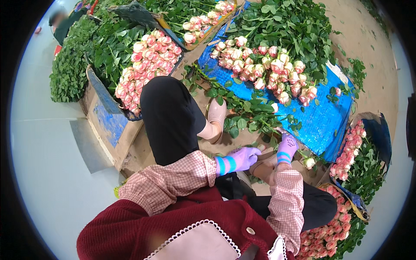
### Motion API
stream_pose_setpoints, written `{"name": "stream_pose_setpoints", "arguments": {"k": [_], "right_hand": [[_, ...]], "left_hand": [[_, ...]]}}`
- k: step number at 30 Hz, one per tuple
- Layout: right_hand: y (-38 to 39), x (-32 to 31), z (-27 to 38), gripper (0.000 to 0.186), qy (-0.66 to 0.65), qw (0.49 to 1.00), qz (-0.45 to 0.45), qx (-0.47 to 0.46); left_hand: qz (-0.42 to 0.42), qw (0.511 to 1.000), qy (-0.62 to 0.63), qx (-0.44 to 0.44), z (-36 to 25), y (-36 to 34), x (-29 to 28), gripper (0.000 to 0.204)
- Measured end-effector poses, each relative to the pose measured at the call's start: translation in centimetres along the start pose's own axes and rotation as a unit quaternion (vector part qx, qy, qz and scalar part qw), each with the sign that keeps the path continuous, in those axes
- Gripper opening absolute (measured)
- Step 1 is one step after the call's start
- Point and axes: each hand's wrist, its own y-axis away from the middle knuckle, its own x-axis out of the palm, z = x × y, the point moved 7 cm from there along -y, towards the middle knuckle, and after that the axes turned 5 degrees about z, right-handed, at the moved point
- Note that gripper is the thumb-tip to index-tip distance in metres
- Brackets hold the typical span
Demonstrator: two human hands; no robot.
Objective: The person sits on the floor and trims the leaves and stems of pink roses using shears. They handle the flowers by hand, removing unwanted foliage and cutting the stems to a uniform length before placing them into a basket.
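My left hand (245, 158), in a lilac glove with blue stripes, is curled low between my legs; whatever is inside it, if anything, is hidden. Further right and a little higher, my right hand (287, 144), gloved alike, grips leafy rose stems (274, 126) at the lower edge of a blue woven sheet (329, 134). On that sheet lies a pile of cream-pink roses (277, 67) with long leafy stems. A single white rose (309, 163) rests just right of my right hand.
Wrapped rose bundles (147, 58) stand at the upper left, others (346, 151) at the right and lower right. A cardboard-like board (128, 149) leans beside my left leg. Another person (65, 30) in dark green is at the far upper left. Loose leaves lie on the brown floor covering.
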Motion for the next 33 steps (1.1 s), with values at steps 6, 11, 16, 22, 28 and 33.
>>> {"name": "stream_pose_setpoints", "arguments": {"k": [6, 11, 16, 22, 28, 33], "right_hand": [[-0.7, 2.0, -0.3, 0.020, -0.038, 0.999, 0.026, 0.009], [-0.9, 0.9, -0.3, 0.024, -0.136, 0.990, 0.020, 0.022], [-1.6, 2.1, 0.4, 0.018, -0.165, 0.975, 0.128, 0.074], [-1.1, 2.9, -0.3, 0.020, -0.172, 0.975, 0.090, 0.104], [-1.1, 3.5, -0.4, 0.019, -0.204, 0.969, 0.039, 0.134], [-1.4, 4.3, -2.0, 0.019, -0.324, 0.930, 0.057, 0.162]], "left_hand": [[-0.003, 1.000, -0.008, 0.006, 1.3, -0.6, 0.5, 0.027], [0.020, 0.991, 0.129, 0.013, 1.1, -1.1, 1.2, 0.022], [0.020, 0.979, 0.189, 0.071, 2.8, -1.6, 1.0, 0.027], [0.044, 0.987, 0.154, 0.000, 2.6, -1.9, 1.4, 0.029], [0.077, 0.993, 0.089, -0.027, 4.1, -2.5, 1.6, 0.033], [0.099, 0.993, 0.050, -0.035, 5.1, -3.1, 1.7, 0.038]]}}
